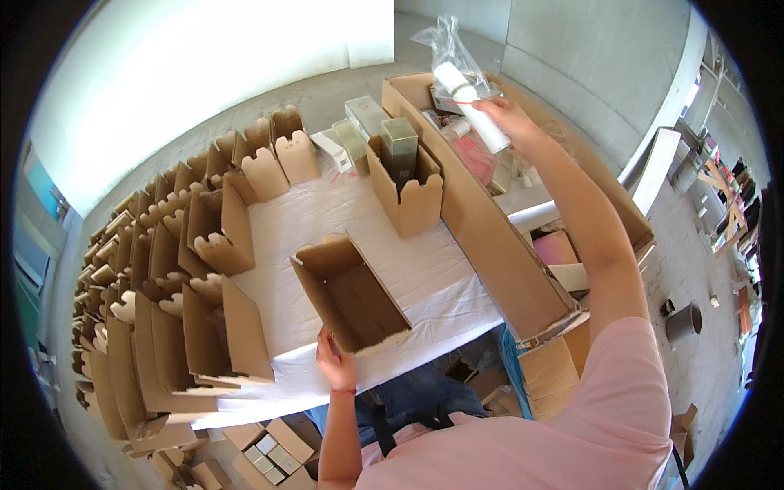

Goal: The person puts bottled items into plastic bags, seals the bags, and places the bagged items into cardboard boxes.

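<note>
Cardboard box [359, 306] by the table's [282, 237] near edge: my left hand [336, 363] grips it. My right hand [510, 122] clasps a white tube [486, 126].

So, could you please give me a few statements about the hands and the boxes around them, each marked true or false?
1. The right hand holds a white tube. True.
2. The left hand reaches into the large carton. False: it is at the near corner of an open cardboard box.
3. A tall gold-toned box stands in a notched-edge box beside the large carton. True.
4. The cover on the work surface is black. False: it is white.
5. A red band circles the left wrist. True.
6. The rows of cardboard boxes are on the person's right. False: they are on the left.
</note>
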Demonstrator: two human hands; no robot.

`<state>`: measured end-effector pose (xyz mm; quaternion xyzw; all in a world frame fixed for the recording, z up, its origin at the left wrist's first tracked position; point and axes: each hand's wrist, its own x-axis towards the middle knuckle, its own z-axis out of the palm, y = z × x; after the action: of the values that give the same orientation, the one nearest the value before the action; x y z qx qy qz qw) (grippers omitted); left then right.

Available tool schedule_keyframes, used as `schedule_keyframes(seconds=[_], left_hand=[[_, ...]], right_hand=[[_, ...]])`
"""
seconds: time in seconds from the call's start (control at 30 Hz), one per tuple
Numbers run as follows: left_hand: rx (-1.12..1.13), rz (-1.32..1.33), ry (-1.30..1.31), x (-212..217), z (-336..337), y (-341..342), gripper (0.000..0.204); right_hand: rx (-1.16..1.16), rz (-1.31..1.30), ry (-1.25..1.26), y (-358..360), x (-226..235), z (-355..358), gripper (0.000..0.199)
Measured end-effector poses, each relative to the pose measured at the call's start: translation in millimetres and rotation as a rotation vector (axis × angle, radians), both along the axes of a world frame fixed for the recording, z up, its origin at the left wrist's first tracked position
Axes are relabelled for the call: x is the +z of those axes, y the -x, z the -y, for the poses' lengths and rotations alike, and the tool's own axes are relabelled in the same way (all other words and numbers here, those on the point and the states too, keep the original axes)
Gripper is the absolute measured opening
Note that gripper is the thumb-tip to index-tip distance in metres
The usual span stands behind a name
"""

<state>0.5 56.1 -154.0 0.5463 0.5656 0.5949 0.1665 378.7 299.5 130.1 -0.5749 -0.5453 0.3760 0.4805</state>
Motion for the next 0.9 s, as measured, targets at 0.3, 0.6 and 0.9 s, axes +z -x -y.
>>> schedule_keyframes(seconds=[0.3, 0.6, 0.9], left_hand=[[-0.280, 0.422, -0.039, 82, 50, 5, 0.047], [-0.592, 1.108, -0.071, 170, 107, 63, 0.050], [-0.396, 1.513, -0.230, 138, 89, 98, 0.039]], right_hand=[[0.672, -0.255, 0.194, 135, 19, 224, 0.036], [0.928, -0.380, 0.468, 248, -99, 329, 0.046], [0.921, -0.497, 0.315, 258, -156, 344, 0.049]])
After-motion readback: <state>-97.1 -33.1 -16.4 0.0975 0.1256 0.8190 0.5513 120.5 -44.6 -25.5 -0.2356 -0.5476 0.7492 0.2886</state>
